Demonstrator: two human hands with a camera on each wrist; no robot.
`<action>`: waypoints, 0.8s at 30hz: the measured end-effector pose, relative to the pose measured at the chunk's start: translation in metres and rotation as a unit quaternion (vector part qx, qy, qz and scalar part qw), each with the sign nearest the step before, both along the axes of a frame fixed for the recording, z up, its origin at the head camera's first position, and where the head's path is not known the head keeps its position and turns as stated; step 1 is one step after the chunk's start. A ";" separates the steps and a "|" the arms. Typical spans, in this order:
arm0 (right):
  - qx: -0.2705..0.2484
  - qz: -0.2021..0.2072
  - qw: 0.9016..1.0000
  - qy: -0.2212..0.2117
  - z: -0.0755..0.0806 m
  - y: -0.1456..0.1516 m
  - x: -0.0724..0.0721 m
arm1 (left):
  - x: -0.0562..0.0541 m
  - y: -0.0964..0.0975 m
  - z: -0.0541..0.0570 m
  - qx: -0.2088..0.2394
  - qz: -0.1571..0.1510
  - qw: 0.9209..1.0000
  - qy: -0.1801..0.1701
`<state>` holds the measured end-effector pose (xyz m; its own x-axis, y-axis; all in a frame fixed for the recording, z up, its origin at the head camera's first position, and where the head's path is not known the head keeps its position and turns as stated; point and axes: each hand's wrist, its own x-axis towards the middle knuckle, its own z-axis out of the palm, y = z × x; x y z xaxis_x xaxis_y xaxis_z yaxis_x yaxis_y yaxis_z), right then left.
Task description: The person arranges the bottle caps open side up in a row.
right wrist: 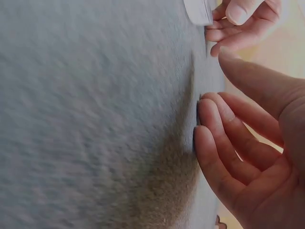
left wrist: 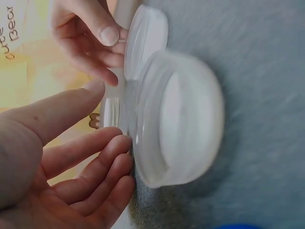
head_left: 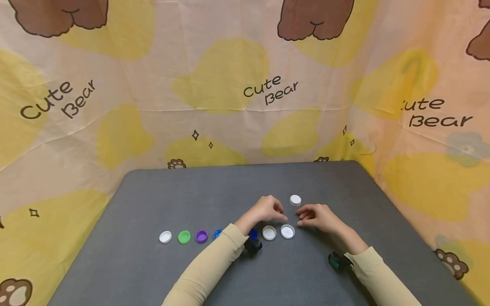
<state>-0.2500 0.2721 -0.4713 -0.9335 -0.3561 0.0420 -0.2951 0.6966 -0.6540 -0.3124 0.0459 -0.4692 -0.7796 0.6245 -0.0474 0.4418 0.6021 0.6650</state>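
Observation:
My left hand point(head_left: 268, 209) hovers just behind two round white caps, one nearer the middle point(head_left: 269, 233) and one to its right point(head_left: 287, 231). Its fingers are relaxed, thumb apart from them, and nothing lies between. In the left wrist view the nearer cap point(left wrist: 190, 119) appears large, hollow side showing, beside the fingers point(left wrist: 114, 148). To the right of the caps is my right hand point(head_left: 317, 216), its loosely bent fingers point(right wrist: 209, 143) low over the table and holding nothing. Behind both hands sits another white cap point(head_left: 295, 200).
Leftward along the same row lie a white cap point(head_left: 165, 237), a green cap point(head_left: 184, 237), a purple cap point(head_left: 201, 236) and a blue cap point(head_left: 217, 233). My left forearm partly covers a dark blue cap point(head_left: 253, 233). A printed cloth point(head_left: 229, 127) stands around the grey table point(head_left: 172, 195).

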 end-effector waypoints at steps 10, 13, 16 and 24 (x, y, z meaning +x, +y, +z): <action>0.028 -0.084 0.996 0.014 0.002 0.008 -0.022 | -0.025 0.015 0.003 -0.005 0.027 1.000 -0.005; 0.039 -0.100 0.994 0.020 0.003 0.008 -0.028 | -0.031 0.020 0.003 -0.005 0.034 0.999 -0.005; 0.048 -0.121 0.991 0.022 0.005 0.008 -0.034 | -0.035 0.025 0.002 -0.005 0.037 0.999 -0.008; 0.056 -0.139 0.989 0.020 0.000 0.007 -0.048 | -0.042 0.036 0.000 -0.004 0.053 0.998 -0.015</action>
